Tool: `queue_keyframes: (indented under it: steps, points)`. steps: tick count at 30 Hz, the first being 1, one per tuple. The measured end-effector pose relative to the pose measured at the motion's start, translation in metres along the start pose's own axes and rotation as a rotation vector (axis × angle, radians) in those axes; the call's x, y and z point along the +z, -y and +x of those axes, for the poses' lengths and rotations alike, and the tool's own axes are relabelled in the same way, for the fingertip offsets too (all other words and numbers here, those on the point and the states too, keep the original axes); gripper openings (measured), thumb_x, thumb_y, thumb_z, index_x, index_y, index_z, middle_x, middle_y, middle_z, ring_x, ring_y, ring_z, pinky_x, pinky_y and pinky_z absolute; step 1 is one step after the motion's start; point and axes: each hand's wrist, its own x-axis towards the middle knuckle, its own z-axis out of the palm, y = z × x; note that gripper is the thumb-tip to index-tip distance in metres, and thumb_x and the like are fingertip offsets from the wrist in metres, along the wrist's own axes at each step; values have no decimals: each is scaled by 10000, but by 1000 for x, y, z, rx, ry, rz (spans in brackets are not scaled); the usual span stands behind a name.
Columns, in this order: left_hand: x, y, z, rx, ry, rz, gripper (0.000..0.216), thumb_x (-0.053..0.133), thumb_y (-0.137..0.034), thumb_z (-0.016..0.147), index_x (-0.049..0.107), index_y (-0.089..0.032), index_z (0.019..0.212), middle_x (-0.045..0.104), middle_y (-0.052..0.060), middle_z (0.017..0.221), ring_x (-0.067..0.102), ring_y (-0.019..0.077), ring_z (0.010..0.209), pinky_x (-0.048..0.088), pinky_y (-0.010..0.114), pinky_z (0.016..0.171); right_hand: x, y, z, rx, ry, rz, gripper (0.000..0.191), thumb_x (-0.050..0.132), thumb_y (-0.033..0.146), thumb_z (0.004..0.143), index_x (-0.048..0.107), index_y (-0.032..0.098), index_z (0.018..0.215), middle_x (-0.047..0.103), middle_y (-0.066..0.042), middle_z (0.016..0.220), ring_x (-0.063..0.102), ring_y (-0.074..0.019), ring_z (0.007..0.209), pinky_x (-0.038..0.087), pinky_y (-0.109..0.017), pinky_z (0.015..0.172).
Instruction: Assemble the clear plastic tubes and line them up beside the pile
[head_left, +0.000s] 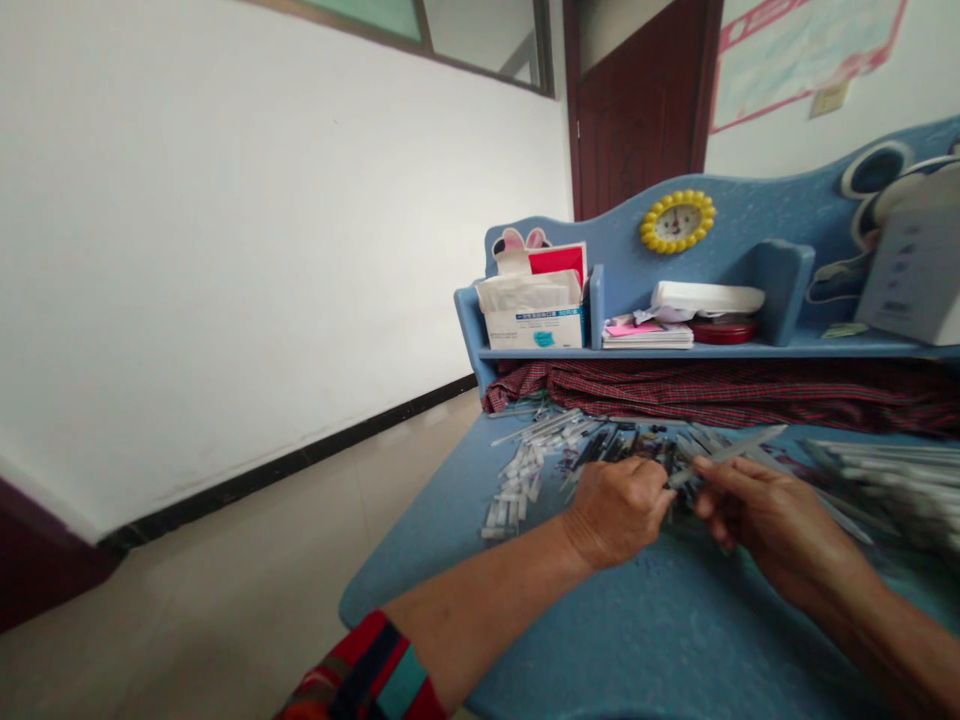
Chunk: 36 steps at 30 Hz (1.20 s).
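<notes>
A long, thin, pale translucent strip [750,441] with a pointed far end lies slantwise between my hands. My right hand [780,520] pinches it between thumb and forefinger, the other fingers curled beneath. My left hand [619,510] is closed at the strip's near end; its fingertips are turned away, so what they grip is hidden. Just beyond my hands lies a pile of dark slender pieces [600,445], blurred. Short white cap-like pieces [514,490] lie in a cluster left of my left hand.
The blue desk [427,540] carries a stack of long pale tubes [900,480] at right. Bunched plaid cloth [675,392] lies under the shelf [712,352]. A box [532,325], papers [645,338] and a red round tin [724,330] stand on the shelf.
</notes>
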Motion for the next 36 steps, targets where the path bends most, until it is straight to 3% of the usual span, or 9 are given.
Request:
queue_keyframes:
  steps: [5,8,10,14,18,27,32,36]
  points:
    - [-2,-6,-2,40,55,86,187,422,-262,867,543,-163,765,611,31,686,593,157,584,425,245,481,1,0,0,4,-21,1,306,693,397,650,508,170,563,564,-4,462,458,-97,340,321,-211,326]
    - [-12,-1,5,15,181,63,210,442,-323,858,573,-162,825,635,50,738,611,177,632,445,261,519,0,-1,2,-6,-29,4,292,696,392,649,513,173,589,572,-3,470,463,-98,343,325,-211,331]
    - [-27,11,13,-39,309,28,256,506,-403,812,600,-165,837,654,66,770,626,202,717,458,271,577,-1,0,3,-12,-32,-1,285,689,395,657,515,176,604,579,-3,477,467,-99,344,325,-211,331]
    - [-63,51,23,-288,600,156,185,543,-309,759,650,-158,747,669,97,763,630,229,758,433,270,601,0,1,3,-15,-46,-35,283,675,403,662,504,188,592,585,-3,479,467,-102,342,324,-214,331]
    - [-81,79,22,-358,746,198,147,574,-241,688,675,-140,721,676,115,749,626,224,710,426,265,581,5,1,0,-51,-30,-129,306,656,431,668,512,187,554,589,-8,485,476,-100,359,336,-214,344]
    - [-54,82,19,-418,945,192,201,696,-255,522,685,-127,677,685,124,700,627,233,669,465,270,566,8,-2,-1,-101,6,-231,350,627,463,690,520,175,521,558,-2,447,469,-91,355,336,-207,355]
    - [-43,85,17,-417,966,184,167,670,-177,491,667,-124,649,678,125,694,623,240,663,457,270,542,8,-3,-1,-118,31,-250,335,611,448,715,521,178,538,547,13,440,461,-86,345,338,-204,352]
    - [-41,83,16,-383,912,135,98,596,-110,508,636,-144,592,651,75,633,601,207,632,411,239,511,9,-5,1,-120,50,-272,324,587,442,736,516,184,555,546,21,456,466,-87,350,343,-209,359]
